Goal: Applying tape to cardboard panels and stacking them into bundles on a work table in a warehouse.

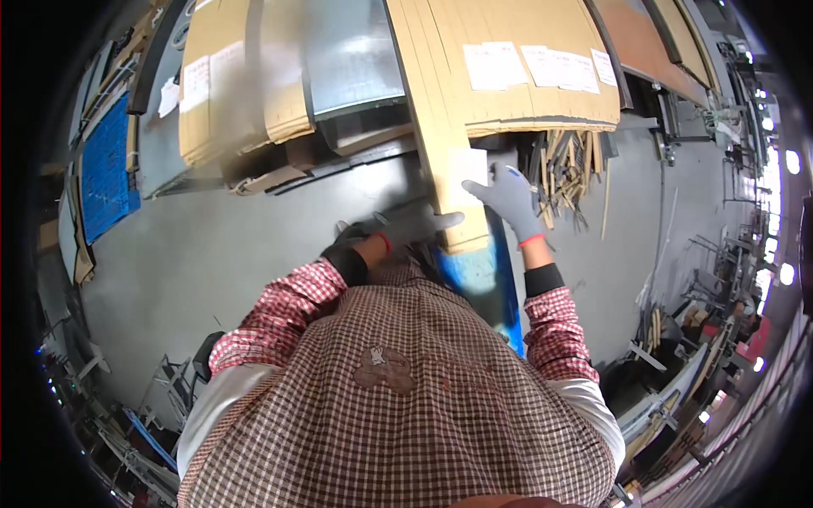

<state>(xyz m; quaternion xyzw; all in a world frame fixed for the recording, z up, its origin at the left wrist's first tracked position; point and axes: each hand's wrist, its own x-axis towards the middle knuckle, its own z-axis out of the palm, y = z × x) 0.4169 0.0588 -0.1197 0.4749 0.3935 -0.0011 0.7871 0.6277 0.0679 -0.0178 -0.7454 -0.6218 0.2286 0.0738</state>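
The long tan board runs away from the person, its near end over a blue support, inside that support's right edge. The gloved left hand has its thumb at the board's left side, grip unclear; the gloved right hand, partly open, has its thumb near a white paper

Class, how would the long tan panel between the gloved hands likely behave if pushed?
The panel is probably stiff: it looks straight along its length. Being flat, it would likely slide rather than roll. Its long, narrow shape may make it swing if pushed off-centre.
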